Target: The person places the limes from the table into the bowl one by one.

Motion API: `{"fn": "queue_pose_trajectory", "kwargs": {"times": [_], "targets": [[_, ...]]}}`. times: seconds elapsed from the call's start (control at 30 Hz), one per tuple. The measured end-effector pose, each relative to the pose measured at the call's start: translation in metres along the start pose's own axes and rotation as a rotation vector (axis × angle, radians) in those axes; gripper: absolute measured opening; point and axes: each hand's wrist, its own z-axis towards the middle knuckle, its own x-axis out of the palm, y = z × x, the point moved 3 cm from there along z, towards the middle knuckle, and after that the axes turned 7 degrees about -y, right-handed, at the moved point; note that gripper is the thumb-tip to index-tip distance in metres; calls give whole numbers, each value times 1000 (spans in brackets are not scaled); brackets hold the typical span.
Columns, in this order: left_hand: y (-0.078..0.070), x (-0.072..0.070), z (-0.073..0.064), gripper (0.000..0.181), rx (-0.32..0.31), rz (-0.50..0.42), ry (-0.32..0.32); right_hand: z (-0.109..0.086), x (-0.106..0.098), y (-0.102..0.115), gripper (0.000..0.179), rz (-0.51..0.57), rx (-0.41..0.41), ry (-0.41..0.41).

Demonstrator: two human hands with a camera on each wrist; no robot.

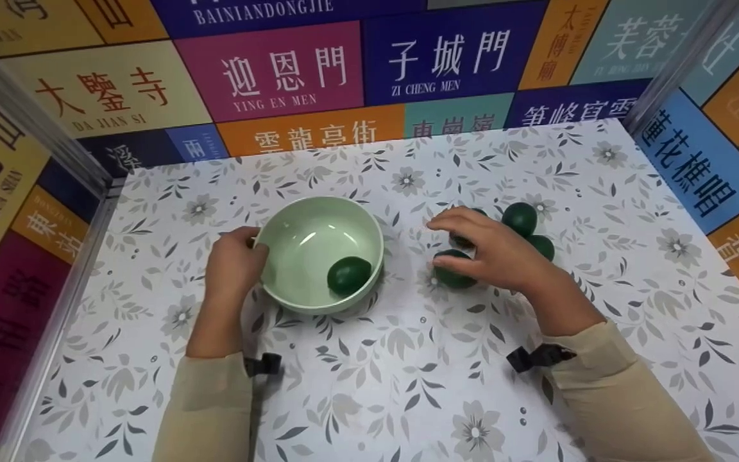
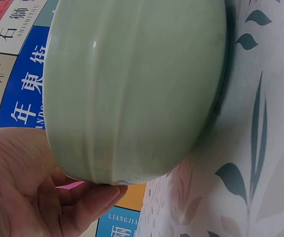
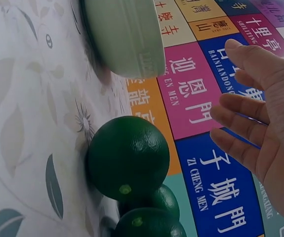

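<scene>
A light green bowl [image 1: 299, 253] stands on the table, with one dark green lime [image 1: 349, 276] lying inside at its right. My left hand [image 1: 231, 269] pinches the bowl's left rim, and in the left wrist view the fingers [image 2: 90, 205] lie against the outside of the rim. My right hand [image 1: 501, 253] hovers at the group of limes, its thumb spread from loosely bent fingers, holding nothing. Nearest to it is a lime [image 1: 451, 274] below the thumb; another, behind the hand, is partly hidden. In the right wrist view a large lime [image 3: 129, 158] sits apart from the palm.
Beyond the right hand lie two more limes [image 1: 519, 219], close together. A white cloth with grey leaves and flowers covers the table [image 1: 369, 398]. Colourful printed panels [image 1: 273, 70] with lettering wall it in at the back and sides.
</scene>
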Motion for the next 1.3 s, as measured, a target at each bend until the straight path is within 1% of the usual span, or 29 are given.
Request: {"fn": "queue_pose_trajectory", "kwargs": {"times": [0.13,0.37,0.53,0.67,0.97,1.13,1.3], "targets": [[0,0,-1,47,18,4,-12,-4,-3,-6,55,11,35,-8],[0,0,-1,47,37,7,-24,-8,-11,-14,54,40,23,-47],[1,0,-1,47,48,4,-35,-10,-18,-23,55,38,54,-76],[1,0,-1,46,43,10,-34,-13,-23,-31,56,46,90,-86],[0,0,-1,47,14,11,-24,-16,-34,-47,56,55,122,-133],[0,1,0,47,23,14,-29,-19,-37,-56,58,56,164,-145],[1,0,-1,46,41,20,-39,-22,-42,-65,59,17,206,-170]]}}
